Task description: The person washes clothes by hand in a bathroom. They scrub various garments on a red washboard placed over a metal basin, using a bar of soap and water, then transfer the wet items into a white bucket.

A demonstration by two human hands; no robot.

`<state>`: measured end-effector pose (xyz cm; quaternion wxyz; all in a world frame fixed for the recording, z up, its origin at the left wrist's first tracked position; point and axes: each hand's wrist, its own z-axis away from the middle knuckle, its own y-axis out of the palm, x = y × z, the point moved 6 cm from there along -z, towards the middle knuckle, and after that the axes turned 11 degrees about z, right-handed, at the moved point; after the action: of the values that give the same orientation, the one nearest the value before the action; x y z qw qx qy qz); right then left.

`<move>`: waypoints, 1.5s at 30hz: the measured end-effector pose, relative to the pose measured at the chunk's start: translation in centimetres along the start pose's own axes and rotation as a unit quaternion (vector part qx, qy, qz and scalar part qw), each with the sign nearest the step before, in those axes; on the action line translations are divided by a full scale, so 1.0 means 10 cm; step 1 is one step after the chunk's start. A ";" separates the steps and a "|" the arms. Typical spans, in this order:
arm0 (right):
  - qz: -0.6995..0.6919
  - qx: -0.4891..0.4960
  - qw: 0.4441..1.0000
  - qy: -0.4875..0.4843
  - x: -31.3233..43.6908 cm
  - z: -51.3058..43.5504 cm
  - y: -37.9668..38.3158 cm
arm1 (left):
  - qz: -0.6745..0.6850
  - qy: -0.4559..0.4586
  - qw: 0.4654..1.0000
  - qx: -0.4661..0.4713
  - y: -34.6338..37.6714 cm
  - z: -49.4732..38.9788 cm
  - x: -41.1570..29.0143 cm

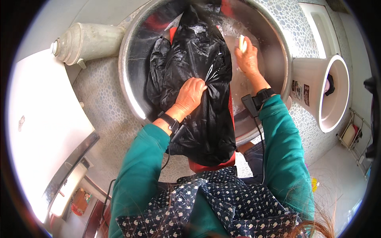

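A wet black garment (196, 47) is draped lengthwise over a red board (200, 167), most of which it hides. The board reaches from near my lap into a large round metal basin (127, 89). Bunched folds of the garment are gripped in my left hand (190, 93), near its middle. To the right of the cloth, my right hand (249, 61) holds a pale bar of soap (242, 44) above the basin. Sudsy water (238, 80) lies in the basin under that hand.
Right of the basin, a white bucket (309, 89) has its mouth towards me and a dark item inside. A grey cylindrical vessel (93, 40) stands at the left. A wire rack (355, 135) is at the far right. Cables hang from both wrist devices.
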<state>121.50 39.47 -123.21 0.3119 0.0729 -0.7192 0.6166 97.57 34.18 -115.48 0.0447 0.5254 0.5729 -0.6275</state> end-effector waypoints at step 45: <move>-0.053 0.351 0.934 -0.039 1.61 0.32 0.78 | -0.055 -0.291 0.942 -0.156 -0.89 0.82 -0.39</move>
<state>103.71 42.76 -121.19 0.2701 0.2398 -0.4636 0.8091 88.39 28.80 -108.43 0.2561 0.2739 0.6541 -0.6569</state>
